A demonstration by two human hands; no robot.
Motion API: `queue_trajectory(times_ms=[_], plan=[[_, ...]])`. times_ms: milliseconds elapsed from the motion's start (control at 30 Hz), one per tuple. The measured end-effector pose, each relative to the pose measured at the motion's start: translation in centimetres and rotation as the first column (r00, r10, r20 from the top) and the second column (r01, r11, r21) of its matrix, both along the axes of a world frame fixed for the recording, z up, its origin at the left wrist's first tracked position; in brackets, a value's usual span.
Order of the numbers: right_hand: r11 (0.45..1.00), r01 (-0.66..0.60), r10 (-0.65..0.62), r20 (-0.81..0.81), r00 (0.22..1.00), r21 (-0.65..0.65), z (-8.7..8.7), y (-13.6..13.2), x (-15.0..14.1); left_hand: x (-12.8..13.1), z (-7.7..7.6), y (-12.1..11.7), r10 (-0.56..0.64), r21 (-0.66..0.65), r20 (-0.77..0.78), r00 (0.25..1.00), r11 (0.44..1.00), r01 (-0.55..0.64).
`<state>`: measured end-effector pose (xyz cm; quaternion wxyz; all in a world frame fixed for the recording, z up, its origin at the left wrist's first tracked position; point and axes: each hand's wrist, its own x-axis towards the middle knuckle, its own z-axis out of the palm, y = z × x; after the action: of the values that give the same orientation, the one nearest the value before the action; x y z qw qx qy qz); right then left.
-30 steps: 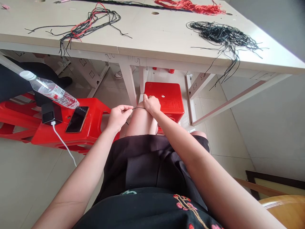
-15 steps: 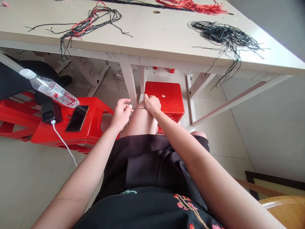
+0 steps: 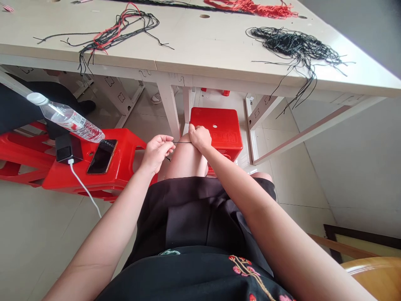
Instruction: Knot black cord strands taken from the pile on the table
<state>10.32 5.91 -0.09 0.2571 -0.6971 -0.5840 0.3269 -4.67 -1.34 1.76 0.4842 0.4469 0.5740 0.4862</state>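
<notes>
A thin black cord (image 3: 182,142) runs taut between my hands, just above my bare knee. My left hand (image 3: 159,149) pinches one end between thumb and fingertips, and a short dark tail hangs below it. Closed around the other end, my right hand (image 3: 200,137) rests against the knee; its fingers hide that part of the cord. On the table lie a bundle of black and red cords (image 3: 120,29) at the left and a tangled heap of black cords (image 3: 294,44) at the right.
The pale table (image 3: 200,46) edge is ahead, with red cords (image 3: 250,7) at its back. A red stool (image 3: 216,125) stands beneath. Left, another red stool (image 3: 125,146) bears a phone (image 3: 102,156), a black charger (image 3: 69,149) and a water bottle (image 3: 67,117). Beside it, a person's dark-clothed leg (image 3: 59,94).
My left hand has turned slightly and its fingers have drawn together on the cord. More of the dark tail shows below it. My right hand stays in place.
</notes>
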Motion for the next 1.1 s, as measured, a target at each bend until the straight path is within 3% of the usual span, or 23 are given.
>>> queue_trajectory(times_ms=[267, 467, 633, 1100], plan=[[1.0, -0.001, 0.001, -0.017, 1.0, 0.006, -0.2, 0.0, 0.0, -0.7, -1.2, 0.0, 0.035, 0.079, -0.22, 0.975, 0.997, -0.018], [1.0, 0.003, -0.003, -0.031, 1.0, 0.017, -0.1, -0.1, 0.0, -0.5, -1.7, 0.1, 0.05, 0.14, -0.191, 0.98, 0.99, -0.023], [1.0, 0.012, -0.01, -0.047, 0.999, 0.022, -0.2, -0.1, -0.1, -0.2, -1.7, 0.5, 0.006, 0.133, -0.153, 0.988, 0.991, 0.015], [0.999, 0.02, -0.016, -0.084, 0.996, 0.043, -0.4, 0.0, -0.1, 0.1, -1.7, 0.9, 0.02, 0.101, -0.162, 0.987, 0.995, -0.004]])
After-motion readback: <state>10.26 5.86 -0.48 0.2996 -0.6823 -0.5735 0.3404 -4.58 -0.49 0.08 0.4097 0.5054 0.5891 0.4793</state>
